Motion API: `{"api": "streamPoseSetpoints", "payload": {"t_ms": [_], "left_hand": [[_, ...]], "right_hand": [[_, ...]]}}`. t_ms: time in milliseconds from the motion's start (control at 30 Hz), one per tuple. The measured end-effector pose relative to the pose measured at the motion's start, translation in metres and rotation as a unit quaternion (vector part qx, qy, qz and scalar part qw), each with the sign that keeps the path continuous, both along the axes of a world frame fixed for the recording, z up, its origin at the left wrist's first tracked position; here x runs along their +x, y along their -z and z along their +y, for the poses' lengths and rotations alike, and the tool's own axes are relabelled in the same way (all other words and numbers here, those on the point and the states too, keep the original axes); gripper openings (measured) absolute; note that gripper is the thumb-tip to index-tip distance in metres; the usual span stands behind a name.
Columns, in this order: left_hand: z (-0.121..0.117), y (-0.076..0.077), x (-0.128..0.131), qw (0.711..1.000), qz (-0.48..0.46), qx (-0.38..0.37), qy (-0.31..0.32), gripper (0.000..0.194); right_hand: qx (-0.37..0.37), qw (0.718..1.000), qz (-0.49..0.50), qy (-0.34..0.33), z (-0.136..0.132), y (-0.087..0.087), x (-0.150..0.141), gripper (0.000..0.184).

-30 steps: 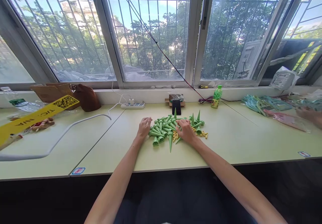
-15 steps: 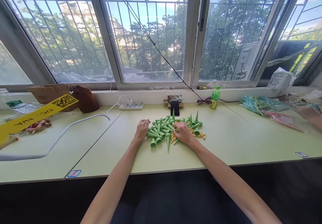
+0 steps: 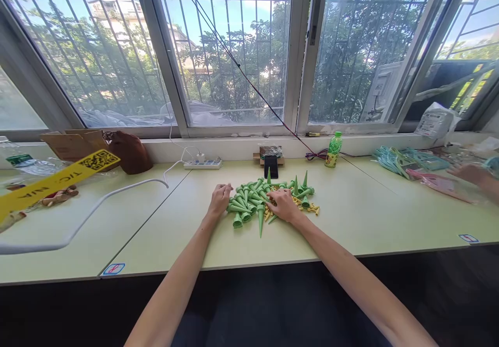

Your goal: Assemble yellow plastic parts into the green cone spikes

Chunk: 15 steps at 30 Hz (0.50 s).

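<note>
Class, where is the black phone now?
In the head view, the black phone is slightly right of centre, just behind the green cones and in front of a small box.

Head cam sits above & behind the L grip and R grip, facing fwd & down, mid-dist., far enough back for a v. wide view w/ worktop either side of both & windows beyond 'em.
</note>
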<state>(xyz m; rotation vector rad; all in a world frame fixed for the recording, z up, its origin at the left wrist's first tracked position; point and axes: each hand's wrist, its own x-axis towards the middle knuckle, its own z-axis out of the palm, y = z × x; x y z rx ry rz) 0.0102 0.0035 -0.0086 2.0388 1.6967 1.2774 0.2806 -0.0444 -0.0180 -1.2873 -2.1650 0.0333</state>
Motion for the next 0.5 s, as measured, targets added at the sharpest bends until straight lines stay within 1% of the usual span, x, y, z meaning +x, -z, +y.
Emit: {"api": "streamPoseSetpoints", "payload": {"t_ms": [167,500], "left_hand": [[0.0015,0.0017,-0.0014,1.0,0.003,-0.001,0.002,0.057],[0.0009,0.0014,-0.0019,1.0,-0.006,-0.014,0.006,0.057]], "right_hand": [[-0.006,1.0,0.013,-0.005,0.0018,0.0008,-0.0001,0.015],[-0.012,1.0,0.013,0.012,0.0004,-0.0016,-0.0011,0.018]]}}
